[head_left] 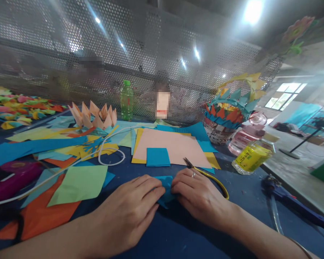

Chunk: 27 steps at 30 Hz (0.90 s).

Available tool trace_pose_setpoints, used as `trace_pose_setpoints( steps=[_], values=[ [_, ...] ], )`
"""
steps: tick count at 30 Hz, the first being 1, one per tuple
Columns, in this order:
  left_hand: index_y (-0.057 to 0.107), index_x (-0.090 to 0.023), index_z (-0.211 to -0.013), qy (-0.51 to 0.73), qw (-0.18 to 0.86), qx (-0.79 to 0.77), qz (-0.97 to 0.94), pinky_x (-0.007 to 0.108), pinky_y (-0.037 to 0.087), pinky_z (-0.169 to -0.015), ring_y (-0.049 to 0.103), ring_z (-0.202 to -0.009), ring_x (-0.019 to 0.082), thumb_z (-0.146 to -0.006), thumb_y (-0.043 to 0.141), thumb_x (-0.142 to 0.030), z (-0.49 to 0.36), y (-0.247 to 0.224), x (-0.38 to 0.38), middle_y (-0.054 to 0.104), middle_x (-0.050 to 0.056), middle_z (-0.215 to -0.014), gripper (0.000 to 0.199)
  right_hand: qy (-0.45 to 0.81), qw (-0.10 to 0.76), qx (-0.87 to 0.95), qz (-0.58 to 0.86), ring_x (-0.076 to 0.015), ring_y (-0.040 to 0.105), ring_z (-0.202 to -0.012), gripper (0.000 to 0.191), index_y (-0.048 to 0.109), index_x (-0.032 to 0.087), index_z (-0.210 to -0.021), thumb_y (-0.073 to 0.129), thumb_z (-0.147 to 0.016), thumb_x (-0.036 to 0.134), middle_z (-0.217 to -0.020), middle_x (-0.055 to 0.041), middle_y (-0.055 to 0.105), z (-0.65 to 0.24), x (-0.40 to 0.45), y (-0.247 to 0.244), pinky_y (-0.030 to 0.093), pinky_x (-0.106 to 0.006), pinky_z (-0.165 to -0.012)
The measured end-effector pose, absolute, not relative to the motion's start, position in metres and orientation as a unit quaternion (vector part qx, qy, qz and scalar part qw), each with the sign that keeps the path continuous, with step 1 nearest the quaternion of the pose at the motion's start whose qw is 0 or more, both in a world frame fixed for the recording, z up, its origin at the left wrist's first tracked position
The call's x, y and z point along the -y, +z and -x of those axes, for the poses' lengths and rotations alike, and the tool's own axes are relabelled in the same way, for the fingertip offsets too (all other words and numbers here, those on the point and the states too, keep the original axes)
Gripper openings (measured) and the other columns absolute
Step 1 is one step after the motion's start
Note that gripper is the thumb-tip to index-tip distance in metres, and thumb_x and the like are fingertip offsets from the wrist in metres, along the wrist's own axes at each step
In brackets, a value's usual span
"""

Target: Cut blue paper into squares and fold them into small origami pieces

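A small piece of blue paper (167, 189) lies between my hands, just above the dark blue table top. My left hand (136, 205) has its fingers closed on the left side of the paper. My right hand (199, 190), with a ring on one finger, grips the right side. Fingers hide part of the paper's folds. Beyond them a blue paper square (158, 157) rests on pink paper sheets (175, 144). Scissors with yellow handles (205, 172) lie right behind my right hand, points toward the sheets.
Coloured paper scraps (78, 185) and a purple tool (16, 180) cover the left side. A folded pink paper crown (94, 118) and a green bottle (126, 100) stand behind. At right are a paper basket (224, 118), a yellow-labelled bottle (253, 156) and a blue-handled tool (294, 201).
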<state>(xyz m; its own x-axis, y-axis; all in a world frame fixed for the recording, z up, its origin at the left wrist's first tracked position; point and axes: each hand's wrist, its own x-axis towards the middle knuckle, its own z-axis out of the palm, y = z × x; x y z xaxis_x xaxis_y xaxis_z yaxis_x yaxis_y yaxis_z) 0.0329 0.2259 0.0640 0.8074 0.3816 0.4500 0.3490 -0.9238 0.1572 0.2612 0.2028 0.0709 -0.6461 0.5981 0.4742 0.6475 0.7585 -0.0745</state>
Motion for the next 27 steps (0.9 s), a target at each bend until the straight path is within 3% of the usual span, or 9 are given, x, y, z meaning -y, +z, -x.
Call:
trace_pose_setpoints(
  steps=[4,8,17,22,27],
  values=[
    [0.04,-0.019,-0.133,0.216,0.082,-0.243,-0.942,0.038,0.047,-0.099,0.053,-0.116,0.021,-0.087,0.049,-0.012,-0.03,0.057,-0.228,0.056,0.009,-0.128,0.048,-0.038,0.239,0.905,0.349,-0.0209,0.059,-0.086,0.02,0.059,0.015,-0.081,0.045,-0.083,0.001,-0.08,-0.0071,0.065,-0.26,-0.204,0.071,0.051,-0.036,-0.077],
    [0.036,-0.024,-0.137,0.216,0.065,-0.275,-0.935,0.045,0.045,-0.101,0.052,-0.121,0.025,-0.087,0.051,-0.015,-0.027,0.044,-0.232,0.056,0.008,-0.131,0.053,-0.03,0.246,0.899,0.362,-0.0209,0.058,-0.085,0.021,0.059,0.015,-0.082,0.044,-0.083,0.001,-0.081,-0.0074,0.065,-0.261,-0.205,0.069,0.051,-0.036,-0.076],
    [0.049,-0.024,-0.121,0.269,0.045,-0.26,-0.926,0.037,0.049,-0.093,0.059,-0.105,0.021,-0.084,0.048,-0.007,-0.028,0.044,-0.243,0.063,0.005,-0.111,0.04,-0.034,0.309,0.875,0.371,-0.02,0.059,-0.081,0.018,0.057,0.016,-0.087,0.049,-0.082,0.001,-0.083,-0.0069,0.066,-0.264,-0.206,0.067,0.05,-0.033,-0.071],
    [0.052,-0.022,-0.114,0.272,0.034,-0.276,-0.921,0.033,0.051,-0.085,0.059,-0.104,0.02,-0.082,0.044,-0.003,-0.031,0.055,-0.247,0.06,0.005,-0.112,0.038,-0.023,0.349,0.862,0.367,-0.019,0.06,-0.081,0.021,0.055,0.018,-0.091,0.048,-0.082,0.001,-0.086,-0.0063,0.066,-0.264,-0.204,0.066,0.051,-0.032,-0.071],
    [0.058,-0.019,-0.1,0.308,0.028,-0.253,-0.916,0.025,0.051,-0.079,0.064,-0.093,0.015,-0.089,0.04,-0.005,-0.029,0.058,-0.25,0.064,0.004,-0.103,0.026,-0.024,0.349,0.854,0.384,-0.0189,0.062,-0.081,0.022,0.055,0.019,-0.091,0.049,-0.08,0.002,-0.088,-0.0061,0.067,-0.266,-0.204,0.065,0.051,-0.033,-0.073]
  ],
)
